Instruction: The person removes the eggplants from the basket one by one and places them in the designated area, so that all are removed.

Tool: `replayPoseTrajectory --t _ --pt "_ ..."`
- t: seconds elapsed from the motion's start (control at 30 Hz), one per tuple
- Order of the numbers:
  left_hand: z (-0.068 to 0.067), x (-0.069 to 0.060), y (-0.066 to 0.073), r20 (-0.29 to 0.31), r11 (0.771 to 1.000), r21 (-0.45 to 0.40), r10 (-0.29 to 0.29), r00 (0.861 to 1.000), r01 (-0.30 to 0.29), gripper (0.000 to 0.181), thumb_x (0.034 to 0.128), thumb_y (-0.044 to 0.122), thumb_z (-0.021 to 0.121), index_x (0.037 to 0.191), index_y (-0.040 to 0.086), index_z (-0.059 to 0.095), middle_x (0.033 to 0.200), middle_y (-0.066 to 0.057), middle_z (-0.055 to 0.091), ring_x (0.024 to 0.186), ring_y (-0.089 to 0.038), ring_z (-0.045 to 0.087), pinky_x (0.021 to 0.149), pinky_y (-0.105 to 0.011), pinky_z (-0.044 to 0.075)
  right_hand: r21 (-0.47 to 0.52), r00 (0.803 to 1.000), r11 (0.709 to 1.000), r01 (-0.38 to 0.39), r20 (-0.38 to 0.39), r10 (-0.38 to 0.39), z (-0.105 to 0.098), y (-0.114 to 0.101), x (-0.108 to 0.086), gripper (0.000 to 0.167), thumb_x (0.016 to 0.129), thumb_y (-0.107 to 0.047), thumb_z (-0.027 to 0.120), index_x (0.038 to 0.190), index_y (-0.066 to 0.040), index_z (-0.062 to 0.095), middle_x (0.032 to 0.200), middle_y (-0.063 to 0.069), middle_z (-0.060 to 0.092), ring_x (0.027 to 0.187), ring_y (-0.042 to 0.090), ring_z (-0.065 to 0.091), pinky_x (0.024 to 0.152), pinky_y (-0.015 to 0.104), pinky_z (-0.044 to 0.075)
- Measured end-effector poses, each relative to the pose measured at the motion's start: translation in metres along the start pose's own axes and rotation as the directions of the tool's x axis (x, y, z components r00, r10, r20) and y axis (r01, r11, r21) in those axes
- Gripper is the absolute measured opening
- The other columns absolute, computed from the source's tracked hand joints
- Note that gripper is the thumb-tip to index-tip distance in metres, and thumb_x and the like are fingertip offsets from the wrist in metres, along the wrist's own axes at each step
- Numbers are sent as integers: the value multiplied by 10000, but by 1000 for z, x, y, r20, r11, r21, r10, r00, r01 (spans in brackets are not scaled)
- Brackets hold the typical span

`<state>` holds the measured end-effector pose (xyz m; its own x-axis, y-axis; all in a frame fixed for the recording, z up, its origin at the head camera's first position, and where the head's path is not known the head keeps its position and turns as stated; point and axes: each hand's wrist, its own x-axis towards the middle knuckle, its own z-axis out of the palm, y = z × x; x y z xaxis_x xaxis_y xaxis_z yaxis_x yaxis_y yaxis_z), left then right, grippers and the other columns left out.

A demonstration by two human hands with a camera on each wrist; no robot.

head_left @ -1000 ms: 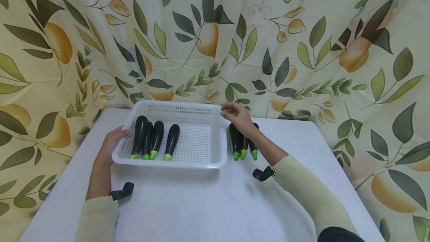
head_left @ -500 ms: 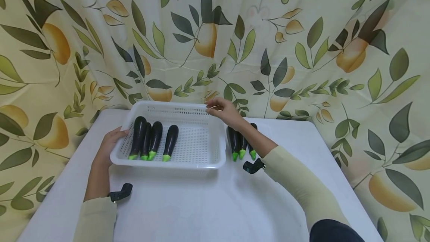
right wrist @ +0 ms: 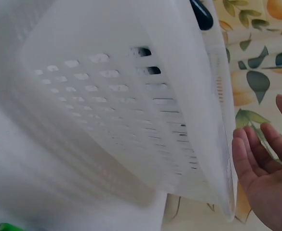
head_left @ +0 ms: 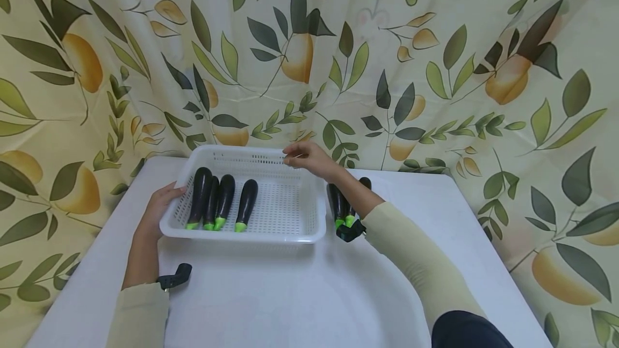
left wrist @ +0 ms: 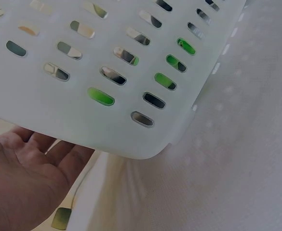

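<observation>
Seemingly steadying basket [head_left: 271, 238]: left hand [head_left: 157, 208] grips it at nine o'clock; right hand [head_left: 313, 160] empty, loosely curved, near two o'clock; next move likely calls for right-side hold.

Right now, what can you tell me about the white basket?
The basket is white, rectangular, plastic-looking and open-topped, with a smooth rim, slotted walls and a perforated floor. It sits upright on the table, four eggplants lying inside: three at left, one near the middle. The left hand holds its left rim; the right hand is at the far rim, contact unclear.
</observation>
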<state>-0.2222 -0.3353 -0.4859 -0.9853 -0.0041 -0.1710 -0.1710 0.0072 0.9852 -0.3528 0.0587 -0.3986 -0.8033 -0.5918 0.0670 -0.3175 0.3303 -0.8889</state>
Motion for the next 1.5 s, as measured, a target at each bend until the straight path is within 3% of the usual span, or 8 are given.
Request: replayPoseTrajectory --t 0.23,0.5,0.63,0.87,1.07,1.3,1.5 --pt "1 -1 1 -15 1000 12 -16 1000 17 637 1125 353 444 1676 102 246 1551 -136 474 1000 -7 671 838 -288 594 34 1000 999 -18 24 17 -2 9 13 379 1014 -88 669 1343 92 618 1137 163 668 1015 254 661 949 400 568" --pt "0 -2 1 3 1000 -15 -3 1000 3 638 1127 336 460 1674 89 244 1351 51 598 1009 -25 679 841 -290 594 44 999 998 -46 16 45 0 8 22 416 1024 -114 672 1367 112 602 1137 164 676 1059 336 666 989 505 542" --pt "0 -1 0 -2 1000 -3 -4 1000 4 627 1130 330 446 1674 91 244 1390 18 579 1008 -19 675 841 -282 590 79 998 996 -52 24 50 3 5 29 415 1036 -95 659 1377 129 584 1147 176 676 1107 399 660 996 515 534" --pt "-1 2 0 -3 1000 -14 0 1000 0 640 1128 343 459 1674 89 243 1381 26 585 1012 -20 678 842 -282 591 99 999 994 -36 12 35 10 5 37 391 1012 -69 688 1338 131 606 1103 173 670 1063 347 681 986 497 548" --pt "-2 1 -2 12 1000 -6 -4 1000 4 625 1130 331 450 1674 97 250 1422 -2 564 1026 -32 675 850 -305 594 137 998 989 -52 26 49 23 13 40 397 1021 -53 672 1355 145 588 1069 131 679 1017 262 693 957 408 569" --pt "-1 -1 0 8 1000 -14 20 1000 -20 650 1119 348 474 1666 69 261 1247 119 622 1013 -45 691 829 -292 598 183 999 982 -35 29 30 35 20 45 395 1021 -58 681 1348 147 599 1089 127 709 1013 249 699 960 420 567" --pt "2 -2 1 5 1000 -17 10 1000 -9 634 1123 331 461 1670 84 258 1431 -34 573 1032 -40 675 845 -277 587 205 996 977 -62 69 49 47 28 47 389 1023 -63 681 1351 131 602 1111 112 703 1042 248 690 983 447 553"
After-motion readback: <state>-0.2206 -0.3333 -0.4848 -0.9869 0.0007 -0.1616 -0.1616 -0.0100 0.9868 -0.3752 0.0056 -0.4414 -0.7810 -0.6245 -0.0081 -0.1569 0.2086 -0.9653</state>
